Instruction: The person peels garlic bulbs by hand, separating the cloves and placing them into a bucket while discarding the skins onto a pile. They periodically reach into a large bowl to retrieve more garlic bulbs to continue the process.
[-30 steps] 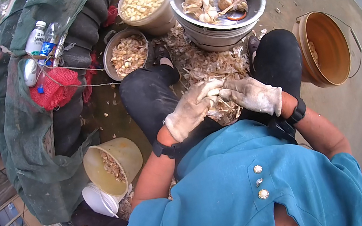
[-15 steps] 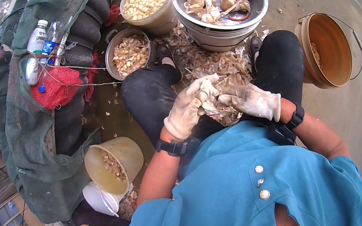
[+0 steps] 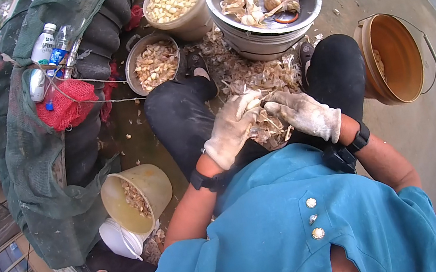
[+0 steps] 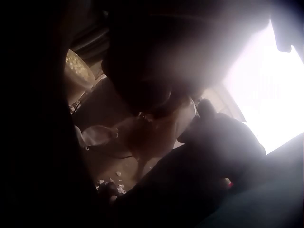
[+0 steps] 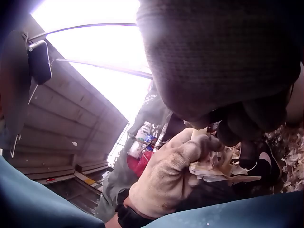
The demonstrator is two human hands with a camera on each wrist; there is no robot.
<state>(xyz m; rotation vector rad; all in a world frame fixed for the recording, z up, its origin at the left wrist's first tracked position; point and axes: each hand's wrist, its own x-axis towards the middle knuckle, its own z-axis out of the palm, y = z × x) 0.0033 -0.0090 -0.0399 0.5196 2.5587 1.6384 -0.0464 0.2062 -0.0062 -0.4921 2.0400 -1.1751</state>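
In the head view, my gloved left hand (image 3: 233,132) is above my lap, fingers curled. It grips a garlic bulb (image 5: 216,166) with torn, papery skin hanging off, seen best in the right wrist view. My gloved right hand (image 3: 306,114) comes in from the other side, its fingertips close together and pinching at the garlic. Glove and fingers hide much of the bulb. Loose garlic skins (image 3: 270,130) lie below the hands. The left wrist view is mostly dark.
A metal basin (image 3: 314,2) of garlic bulbs stands ahead, beside a bucket (image 3: 193,28) of peeled cloves and a pot (image 3: 129,76) of unpeeled ones. An orange bucket (image 3: 403,59) is at right, a tilted cream bucket (image 3: 157,190) at left. Skins litter the floor between my feet.
My hands parted slightly and the left hand turned, showing the garlic's loose skin; now they are close together again at the garlic. The buckets have not moved.
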